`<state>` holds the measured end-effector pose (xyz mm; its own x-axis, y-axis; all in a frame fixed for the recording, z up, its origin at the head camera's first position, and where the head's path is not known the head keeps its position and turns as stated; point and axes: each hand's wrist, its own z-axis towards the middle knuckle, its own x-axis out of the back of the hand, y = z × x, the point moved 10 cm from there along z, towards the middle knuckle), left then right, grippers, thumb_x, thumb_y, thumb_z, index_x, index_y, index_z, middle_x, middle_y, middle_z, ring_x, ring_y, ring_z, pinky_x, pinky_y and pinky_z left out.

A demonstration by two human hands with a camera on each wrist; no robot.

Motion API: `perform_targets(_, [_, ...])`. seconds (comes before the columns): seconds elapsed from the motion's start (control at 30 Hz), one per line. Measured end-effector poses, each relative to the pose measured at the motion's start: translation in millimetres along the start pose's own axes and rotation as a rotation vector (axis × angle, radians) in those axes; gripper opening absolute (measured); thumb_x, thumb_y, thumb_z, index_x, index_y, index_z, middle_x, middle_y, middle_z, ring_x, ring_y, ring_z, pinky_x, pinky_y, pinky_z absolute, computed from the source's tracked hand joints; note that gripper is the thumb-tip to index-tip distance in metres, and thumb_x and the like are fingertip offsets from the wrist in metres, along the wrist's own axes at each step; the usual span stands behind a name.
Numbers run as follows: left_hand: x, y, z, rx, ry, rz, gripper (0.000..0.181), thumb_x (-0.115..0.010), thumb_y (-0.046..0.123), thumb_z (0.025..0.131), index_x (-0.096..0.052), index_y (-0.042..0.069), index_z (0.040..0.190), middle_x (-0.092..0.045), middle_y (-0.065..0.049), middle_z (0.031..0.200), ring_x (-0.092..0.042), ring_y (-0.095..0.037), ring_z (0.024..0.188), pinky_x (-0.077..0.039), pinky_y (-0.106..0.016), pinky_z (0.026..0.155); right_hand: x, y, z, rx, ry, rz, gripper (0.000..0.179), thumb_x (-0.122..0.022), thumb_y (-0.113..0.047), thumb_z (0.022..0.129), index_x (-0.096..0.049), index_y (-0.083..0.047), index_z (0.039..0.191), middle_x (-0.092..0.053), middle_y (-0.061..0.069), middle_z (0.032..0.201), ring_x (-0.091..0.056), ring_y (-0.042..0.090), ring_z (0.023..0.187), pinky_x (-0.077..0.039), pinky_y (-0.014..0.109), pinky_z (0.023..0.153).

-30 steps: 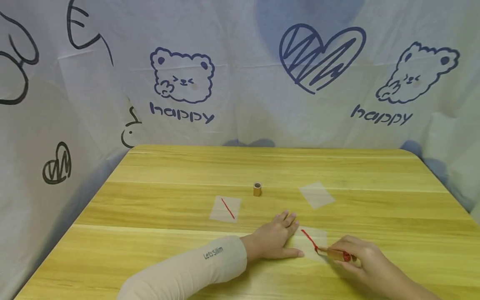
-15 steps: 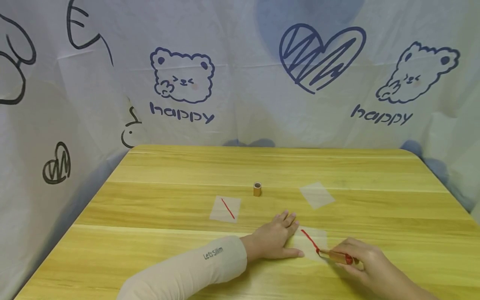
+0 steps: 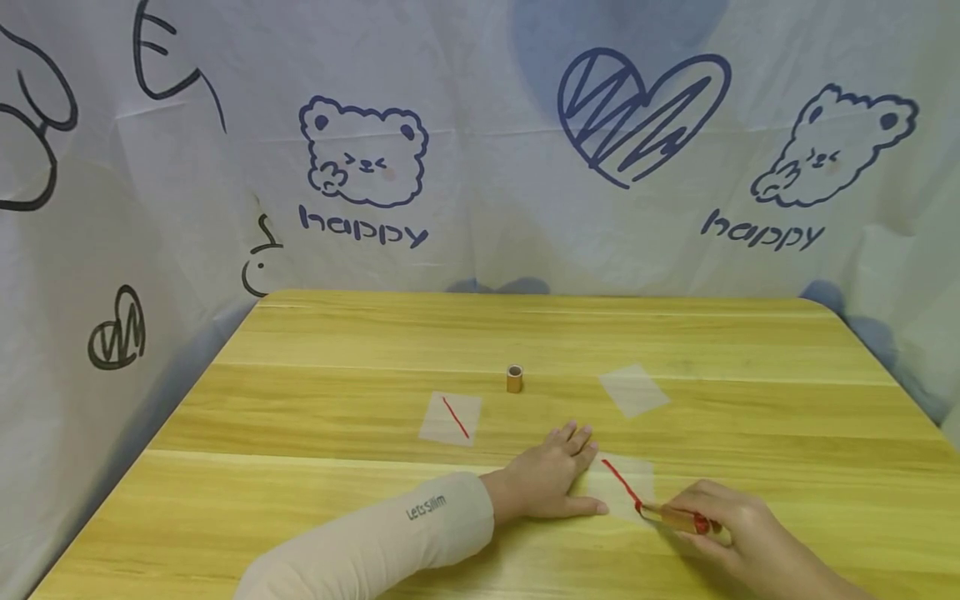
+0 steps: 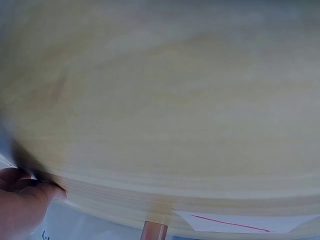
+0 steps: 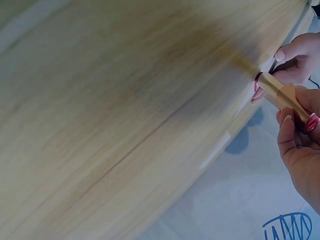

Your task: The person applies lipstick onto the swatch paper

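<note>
My right hand (image 3: 731, 518) pinches a copper-coloured lipstick (image 3: 679, 520), tilted low, with its red tip on a white paper square (image 3: 617, 485). A thick red diagonal stroke (image 3: 621, 481) runs across that square from its upper left to the tip. On the square's left edge rests my left hand (image 3: 553, 477), palm down, fingers and thumb extended. In the right wrist view, the lipstick (image 5: 280, 94) lies between thumb and fingers, and its rear end shows red too. Farther back stands the hollow copper-coloured cap (image 3: 514, 381), upright with its opening up.
A second paper square (image 3: 435, 423), bearing a thin red diagonal line, lies left of the cap. To the right, a third, unmarked paper square (image 3: 634, 392) is turned cornerwise. The wooden table (image 3: 337, 333) ends at a white printed cloth (image 3: 480, 183) behind.
My right hand has drawn the lipstick slightly down and to the right, and the red stroke has lengthened a little. The left hand has stayed in place.
</note>
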<state>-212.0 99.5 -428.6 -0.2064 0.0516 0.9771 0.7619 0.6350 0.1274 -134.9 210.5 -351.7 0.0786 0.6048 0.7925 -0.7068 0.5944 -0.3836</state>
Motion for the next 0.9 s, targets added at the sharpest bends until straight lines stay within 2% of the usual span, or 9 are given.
perform_targets(0.37, [0.0,0.2,-1.0,0.007,-0.015,0.011,0.079,-0.037,0.063,0.091,-0.027,0.008,0.146,-0.017,-0.012,0.155,-0.014,-0.027,0.144,-0.018,-0.034,0.117,0.3,-2.5,-2.2,0.017,-0.006,0.037,0.029,-0.077,-0.002,0.071,-0.067,-0.008,0.098,-0.06,-0.006,0.082,-0.043,-0.009,0.07,-0.034,0.008,0.055])
perform_targets(0.67, [1.4,0.7,-2.5,0.002,-0.01,0.01,0.078,-0.038,0.062,0.091,-0.028,0.007,0.146,-0.019,-0.013,0.154,-0.016,-0.028,0.143,-0.019,-0.034,0.117,-1.4,-1.2,-5.0,0.011,-0.03,0.076,0.035,-0.076,0.005,0.068,-0.066,-0.006,0.099,-0.062,-0.004,0.085,-0.046,-0.008,0.073,-0.036,0.007,0.056])
perform_targets(0.77, [1.7,1.0,-2.2,-0.002,-0.006,0.013,0.078,-0.038,0.062,0.091,-0.029,0.007,0.145,-0.02,-0.013,0.154,-0.017,-0.028,0.143,-0.02,-0.034,0.117,-1.2,-0.4,-6.2,0.0,-0.035,0.082,0.035,-0.076,0.005,0.067,-0.066,-0.006,0.099,-0.062,-0.004,0.085,-0.046,-0.009,0.073,-0.037,0.007,0.056])
perform_targets(0.9, [2.4,1.4,-1.6,-0.007,0.001,0.018,0.078,-0.038,0.062,0.091,-0.029,0.007,0.145,-0.02,-0.013,0.154,-0.018,-0.028,0.143,-0.02,-0.033,0.117,-3.0,5.0,-8.1,-0.059,-0.077,0.087,0.034,-0.075,0.004,0.069,-0.066,-0.007,0.099,-0.062,-0.004,0.086,-0.045,-0.01,0.073,-0.04,0.012,0.053])
